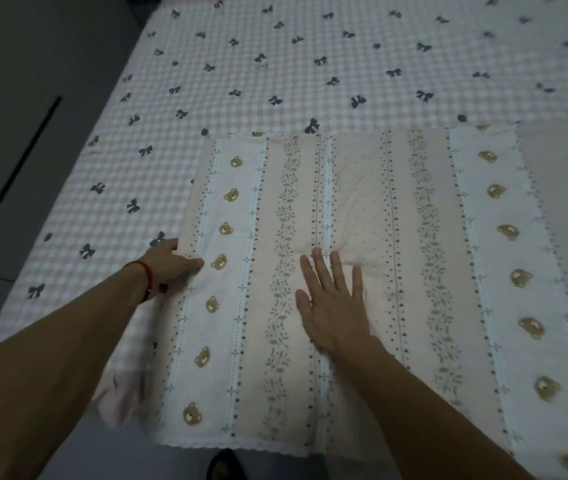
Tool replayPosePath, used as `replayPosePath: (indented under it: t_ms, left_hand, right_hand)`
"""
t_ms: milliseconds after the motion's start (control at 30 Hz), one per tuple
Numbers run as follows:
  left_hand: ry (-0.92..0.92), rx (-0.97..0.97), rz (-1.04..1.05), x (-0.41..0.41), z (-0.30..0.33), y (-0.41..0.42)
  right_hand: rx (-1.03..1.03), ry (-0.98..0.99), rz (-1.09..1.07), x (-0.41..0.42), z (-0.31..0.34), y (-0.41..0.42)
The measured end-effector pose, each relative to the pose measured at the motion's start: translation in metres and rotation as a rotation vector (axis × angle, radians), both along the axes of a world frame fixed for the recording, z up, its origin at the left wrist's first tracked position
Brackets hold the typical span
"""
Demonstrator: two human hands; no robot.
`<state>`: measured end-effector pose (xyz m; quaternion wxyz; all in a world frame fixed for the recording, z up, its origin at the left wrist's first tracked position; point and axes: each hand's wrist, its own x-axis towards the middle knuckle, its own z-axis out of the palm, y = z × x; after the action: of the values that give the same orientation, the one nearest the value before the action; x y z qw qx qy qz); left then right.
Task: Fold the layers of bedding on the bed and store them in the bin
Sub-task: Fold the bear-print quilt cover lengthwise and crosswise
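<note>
A folded quilt [362, 271] with stripes of bears, leaves and dots lies on the near part of the bed [275, 64], on top of a pink checked sheet [109, 174] printed with dark bows. The right hand [332, 303] lies flat on the middle of the quilt, fingers straight and spread, pressing it down. The left hand [168, 263] grips the quilt's left edge, thumb on top and fingers tucked beneath. A red string bracelet [144, 277] circles the left wrist.
</note>
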<state>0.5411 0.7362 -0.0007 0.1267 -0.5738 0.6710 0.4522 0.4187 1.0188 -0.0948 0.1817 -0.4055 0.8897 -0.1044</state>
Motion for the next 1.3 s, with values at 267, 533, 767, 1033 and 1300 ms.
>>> replayPosePath:
  t_ms: [267,533,767,1033,1300]
  left_hand:
    - [0.112,-0.11,-0.536,-0.021,0.086,0.049]
    - [0.396,-0.354,-0.782,-0.131,0.143,0.218]
    - [0.37,-0.023,-0.611,-0.217,0.09,0.367]
    - [-0.097,-0.499,-0.931,-0.14,-0.008,0.34]
    - [-0.048,-0.565,-0.914,-0.167,-0.032,0.279]
  right_hand:
    - [0.001,-0.586,0.081,-0.047,0.051,0.015]
    - [-0.426,-1.133,-0.426,-0.114,0.156,0.08]
    - [-0.664,-1.119,-0.885,-0.176,0.135,0.187]
    - [-0.192,-0.673,-0.744,-0.155,0.09,0.258]
    - [-0.169,-0.16,-0.691,-0.186,0.08,0.196]
